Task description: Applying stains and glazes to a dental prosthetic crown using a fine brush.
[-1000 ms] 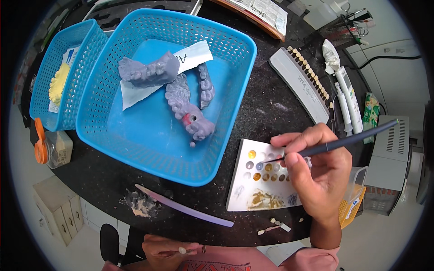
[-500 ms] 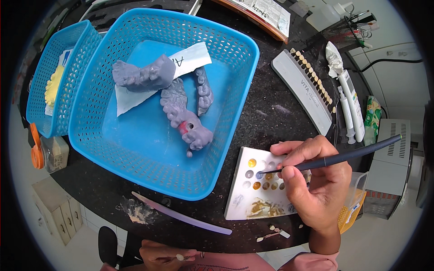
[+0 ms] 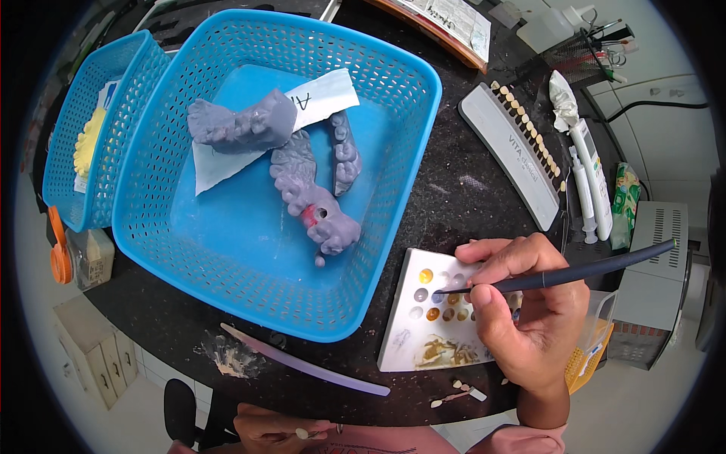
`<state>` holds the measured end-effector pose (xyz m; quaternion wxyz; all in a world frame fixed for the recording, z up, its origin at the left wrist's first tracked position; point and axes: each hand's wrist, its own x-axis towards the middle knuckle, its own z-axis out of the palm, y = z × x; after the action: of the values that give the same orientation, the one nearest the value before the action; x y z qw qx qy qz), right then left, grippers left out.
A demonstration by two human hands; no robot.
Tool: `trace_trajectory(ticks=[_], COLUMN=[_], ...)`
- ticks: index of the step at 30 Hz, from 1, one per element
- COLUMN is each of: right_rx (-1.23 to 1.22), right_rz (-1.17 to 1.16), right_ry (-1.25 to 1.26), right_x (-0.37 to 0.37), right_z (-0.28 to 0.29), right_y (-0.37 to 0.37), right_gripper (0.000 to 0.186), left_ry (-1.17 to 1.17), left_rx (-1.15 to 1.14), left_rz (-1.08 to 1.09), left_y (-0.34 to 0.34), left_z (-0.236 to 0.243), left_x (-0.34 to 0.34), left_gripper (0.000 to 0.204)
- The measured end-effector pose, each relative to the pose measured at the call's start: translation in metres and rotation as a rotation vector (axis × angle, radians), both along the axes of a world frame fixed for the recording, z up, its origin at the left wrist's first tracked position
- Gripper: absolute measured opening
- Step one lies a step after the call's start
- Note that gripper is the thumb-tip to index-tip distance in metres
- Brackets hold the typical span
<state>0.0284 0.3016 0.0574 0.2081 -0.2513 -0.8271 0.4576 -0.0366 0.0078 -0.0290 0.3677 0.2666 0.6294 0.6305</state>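
A slim brush [image 3: 605, 266] with a dark curved handle is pinched between the thumb and fingers of my right hand [image 3: 529, 310]. Its tip touches a blue well of the white paint palette [image 3: 395, 354], whose wells hold yellow, brown, grey and white colours; brown smears mark its near part. At the lower edge, my left hand [image 3: 265, 430] is closed round something with a small pale tooth-like piece [image 3: 303, 433] showing at the fingers. What that piece is fixed to is hidden.
Left of the palette stands a blue basket [image 3: 249, 321] with several grey dental models [image 3: 333, 231] and a paper slip. A tooth shade guide [image 3: 508, 155] lies behind the palette. A lilac curved strip [image 3: 310, 365] and loose tooth tabs [image 3: 457, 393] lie near the table edge.
The view has shifted slightly, so the basket and palette sit a little differently in it. The brush tip stays at the blue well, and both hands keep their holds.
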Motion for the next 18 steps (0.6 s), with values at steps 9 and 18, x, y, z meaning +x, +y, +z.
trace_trajectory(ticks=[9,18], right_rx=[0.014,-0.001], right_rz=[0.013,0.006], right_ry=[0.02,-0.013], right_x=[-0.0003,-0.0001], right_z=[-0.0023,0.0033], right_y=[0.0,-0.0009], right_gripper=[0.007,0.007], left_ry=[-0.002,-0.002], left_rx=[-0.025,-0.043], left_rz=[0.013,0.027], left_y=[0.0021,0.0054], left_z=[-0.0078,-0.007], left_x=[0.0016,0.0006], left_gripper=[0.014,0.011])
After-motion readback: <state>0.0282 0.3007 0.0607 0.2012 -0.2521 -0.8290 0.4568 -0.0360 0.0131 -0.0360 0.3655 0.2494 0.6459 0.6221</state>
